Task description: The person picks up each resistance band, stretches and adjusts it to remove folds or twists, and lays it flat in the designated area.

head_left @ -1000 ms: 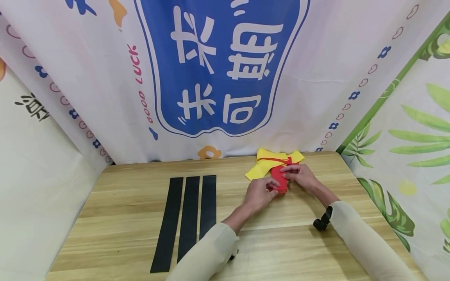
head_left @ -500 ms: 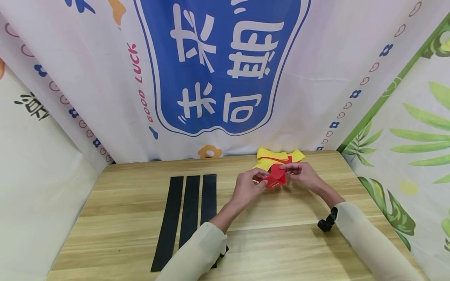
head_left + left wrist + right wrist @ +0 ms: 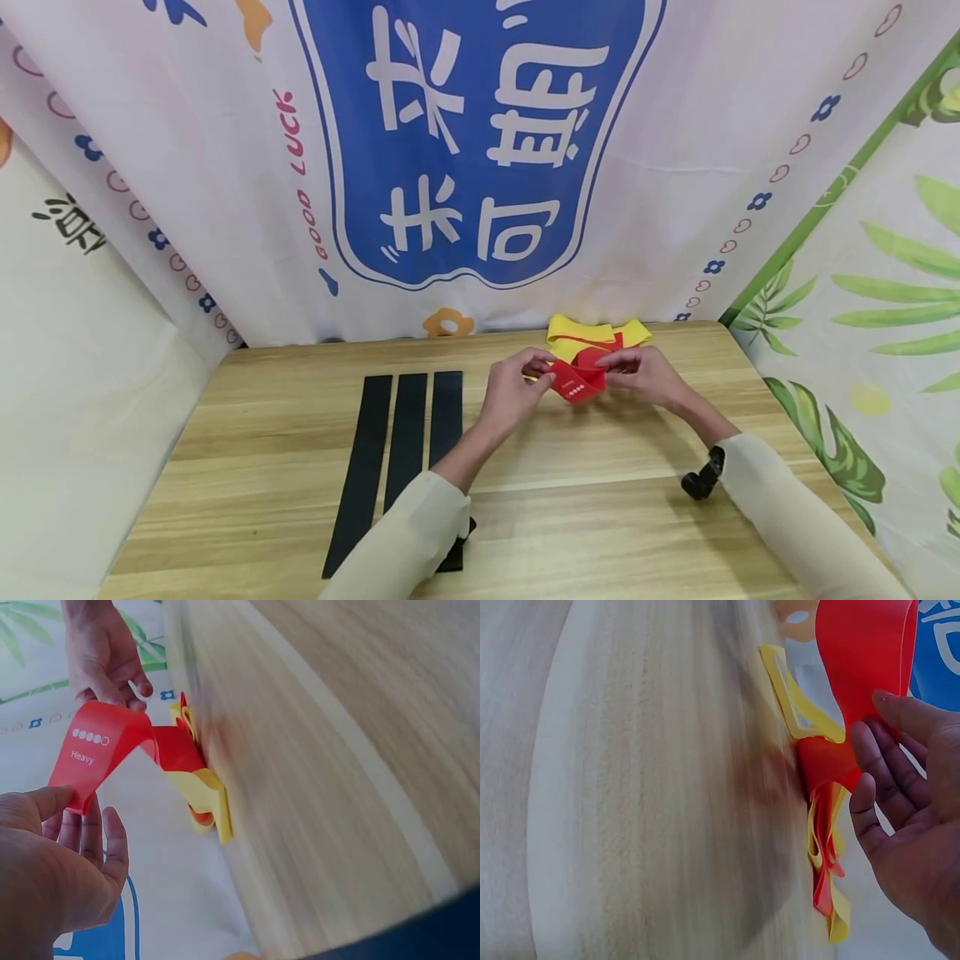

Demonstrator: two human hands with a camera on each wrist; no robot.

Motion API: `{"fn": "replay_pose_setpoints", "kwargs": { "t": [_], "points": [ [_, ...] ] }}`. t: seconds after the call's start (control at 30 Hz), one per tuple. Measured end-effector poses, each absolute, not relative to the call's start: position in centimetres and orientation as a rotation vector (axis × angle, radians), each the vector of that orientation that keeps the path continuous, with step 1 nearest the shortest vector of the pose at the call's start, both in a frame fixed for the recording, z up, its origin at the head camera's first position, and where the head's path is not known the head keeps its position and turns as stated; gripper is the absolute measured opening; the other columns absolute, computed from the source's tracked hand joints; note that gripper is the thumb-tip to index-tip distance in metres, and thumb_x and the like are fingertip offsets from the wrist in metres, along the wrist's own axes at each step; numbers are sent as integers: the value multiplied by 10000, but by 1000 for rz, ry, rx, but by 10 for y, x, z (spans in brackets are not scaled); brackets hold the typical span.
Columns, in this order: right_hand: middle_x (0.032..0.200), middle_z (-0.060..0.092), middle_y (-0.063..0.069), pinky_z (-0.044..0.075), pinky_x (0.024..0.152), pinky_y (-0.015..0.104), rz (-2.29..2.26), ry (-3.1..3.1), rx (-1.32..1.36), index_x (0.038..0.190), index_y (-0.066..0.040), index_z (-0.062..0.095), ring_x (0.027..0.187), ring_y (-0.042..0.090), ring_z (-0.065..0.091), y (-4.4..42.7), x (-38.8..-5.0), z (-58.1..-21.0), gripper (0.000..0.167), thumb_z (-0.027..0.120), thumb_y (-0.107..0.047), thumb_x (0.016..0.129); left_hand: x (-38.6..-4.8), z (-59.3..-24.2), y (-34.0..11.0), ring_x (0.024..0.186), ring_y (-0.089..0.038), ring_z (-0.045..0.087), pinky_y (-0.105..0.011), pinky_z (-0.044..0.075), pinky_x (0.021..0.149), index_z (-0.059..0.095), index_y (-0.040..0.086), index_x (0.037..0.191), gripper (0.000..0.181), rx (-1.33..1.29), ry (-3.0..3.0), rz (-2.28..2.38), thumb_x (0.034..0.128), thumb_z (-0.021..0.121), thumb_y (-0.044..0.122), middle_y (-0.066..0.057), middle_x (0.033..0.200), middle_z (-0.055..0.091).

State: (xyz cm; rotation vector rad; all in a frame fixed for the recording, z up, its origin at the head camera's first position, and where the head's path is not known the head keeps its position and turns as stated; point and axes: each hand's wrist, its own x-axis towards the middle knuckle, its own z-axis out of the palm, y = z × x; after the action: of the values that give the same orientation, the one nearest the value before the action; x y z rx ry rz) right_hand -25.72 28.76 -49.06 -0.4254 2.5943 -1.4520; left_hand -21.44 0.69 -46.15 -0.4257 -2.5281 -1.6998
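Note:
A red elastic resistance band [image 3: 576, 385], printed "Heavy" with a row of dots, is lifted partly off the table at the back right. My left hand [image 3: 512, 390] pinches its left end between thumb and fingers, and the lettering shows in the left wrist view. At the other side my right hand [image 3: 643, 375] pinches the band, thumb on the near face and fingertips behind it. Just behind the hands lie yellow bands [image 3: 585, 328] with more red band [image 3: 823, 870] among them, in a loose heap. Part of that heap is hidden by the lifted band.
Three black flat strips [image 3: 360, 467] lie side by side left of centre, partly under the left sleeve [image 3: 401, 533]. The wooden table [image 3: 240, 467] meets a printed curtain [image 3: 660, 208] at its back edge.
The red band has risen from lying flat and now bends open between the hands. My left hand has moved left and slightly back with its end; the right hand has barely moved.

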Motion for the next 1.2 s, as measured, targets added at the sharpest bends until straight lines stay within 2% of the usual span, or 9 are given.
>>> {"fn": "replay_pose_setpoints", "kwargs": {
  "t": [0.53,0.83,1.2],
  "points": [
    [1051,773,91,558,787,260,-1387,2591,-535,1079,-58,813,936,283,628,280,-245,-474,139,804,-78,941,-213,-452,-12,970,-175,694,-304,618,827,724,117,1279,334,-423,-2572,-1656,954,797,87,-37,1113,748],
    [1107,776,70,563,852,271,-1327,2533,-573,1115,-80,809,1033,290,625,273,-237,-471,180,813,-122,940,-213,-456,-26,943,-194,696,-321,627,807,710,118,1314,373,-416,-2602,-1666,954,789,62,-54,1085,748],
    [1078,764,45,554,809,258,-1300,2464,-714,1105,-96,810,965,250,617,263,-231,-484,165,813,-137,945,-211,-465,-42,950,-217,692,-339,626,799,717,128,1319,371,-412,-2667,-1661,960,781,64,-75,1099,749]
  ]
}}
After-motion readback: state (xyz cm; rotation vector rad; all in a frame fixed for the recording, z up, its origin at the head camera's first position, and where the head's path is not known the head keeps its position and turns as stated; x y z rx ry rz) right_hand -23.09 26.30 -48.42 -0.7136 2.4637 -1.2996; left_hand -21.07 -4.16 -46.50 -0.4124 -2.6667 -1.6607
